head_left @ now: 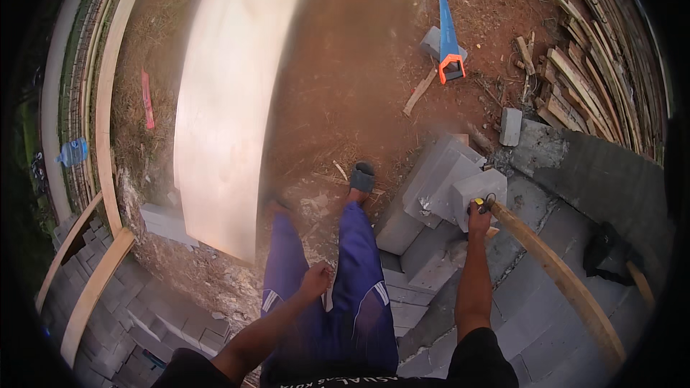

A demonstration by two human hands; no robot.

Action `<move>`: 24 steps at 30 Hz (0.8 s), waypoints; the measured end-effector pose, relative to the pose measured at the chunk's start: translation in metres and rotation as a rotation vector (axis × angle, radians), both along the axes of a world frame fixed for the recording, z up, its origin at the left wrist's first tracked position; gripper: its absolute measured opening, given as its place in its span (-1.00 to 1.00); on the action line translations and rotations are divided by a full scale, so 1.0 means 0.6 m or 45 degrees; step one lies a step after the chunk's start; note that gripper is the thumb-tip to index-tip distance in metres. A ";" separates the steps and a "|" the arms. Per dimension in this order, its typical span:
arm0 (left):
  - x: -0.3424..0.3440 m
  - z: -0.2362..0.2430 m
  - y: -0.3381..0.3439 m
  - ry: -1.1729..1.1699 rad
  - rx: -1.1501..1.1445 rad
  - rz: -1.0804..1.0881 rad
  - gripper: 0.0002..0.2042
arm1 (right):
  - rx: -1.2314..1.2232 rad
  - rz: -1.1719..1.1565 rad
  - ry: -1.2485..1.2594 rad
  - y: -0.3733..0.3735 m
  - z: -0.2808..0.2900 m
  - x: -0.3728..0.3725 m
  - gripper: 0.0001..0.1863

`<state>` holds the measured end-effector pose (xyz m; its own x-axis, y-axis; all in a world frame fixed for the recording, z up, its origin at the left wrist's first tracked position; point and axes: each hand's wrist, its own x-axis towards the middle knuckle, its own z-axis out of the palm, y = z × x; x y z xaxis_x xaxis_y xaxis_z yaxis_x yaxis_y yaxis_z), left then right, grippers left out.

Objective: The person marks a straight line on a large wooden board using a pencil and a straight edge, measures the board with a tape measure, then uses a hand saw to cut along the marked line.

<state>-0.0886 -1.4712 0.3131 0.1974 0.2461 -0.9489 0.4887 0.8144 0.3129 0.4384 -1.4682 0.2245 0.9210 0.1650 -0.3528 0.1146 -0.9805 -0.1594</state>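
In the head view, a yellow-and-black tape measure is gripped by the right hand, its fingers wrapped closed around the case; it is held at the near edge of the uppermost grey concrete block, just beside the upper end of a wooden pole. The left hand is held over the trousers, between the thighs, with its fingers curled in; whether anything is pinched there cannot be told. The two hands are kept well apart. To the left of the feet, the ground is covered by a long pale board, its near end overlapping the edge of a light-grey block. Farther off, a handsaw with a blue blade and orange handle is seen lying across another block on the reddish soil. At the far right, split timber is heaped, and below it a black bag-like item is seen on the grey blockwork.
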 end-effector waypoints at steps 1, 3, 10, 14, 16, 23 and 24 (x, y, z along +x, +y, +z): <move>0.042 0.005 0.018 0.021 -0.051 0.036 -0.88 | -0.052 -0.009 0.064 0.000 -0.013 0.015 -0.12; 0.128 0.021 0.042 -0.018 -0.105 0.129 -0.85 | -0.048 -0.027 0.111 -0.035 -0.042 0.053 -0.10; 0.263 0.057 0.076 -0.006 0.049 0.493 -0.77 | 0.459 -0.123 0.721 0.003 0.005 -0.094 -0.28; 0.288 0.052 0.095 0.203 -0.118 0.833 -0.62 | 0.615 -0.372 1.451 0.101 0.174 -0.265 -0.24; 0.289 0.074 0.143 0.154 -0.205 1.040 -0.63 | 0.711 -0.450 1.625 0.124 0.209 -0.319 -0.18; 0.261 0.068 0.159 0.205 0.014 1.256 -0.77 | 0.473 -0.168 1.560 0.105 0.211 -0.394 -0.21; 0.257 0.067 0.157 0.206 0.075 1.197 -0.78 | 0.372 -0.115 1.519 0.104 0.211 -0.396 -0.23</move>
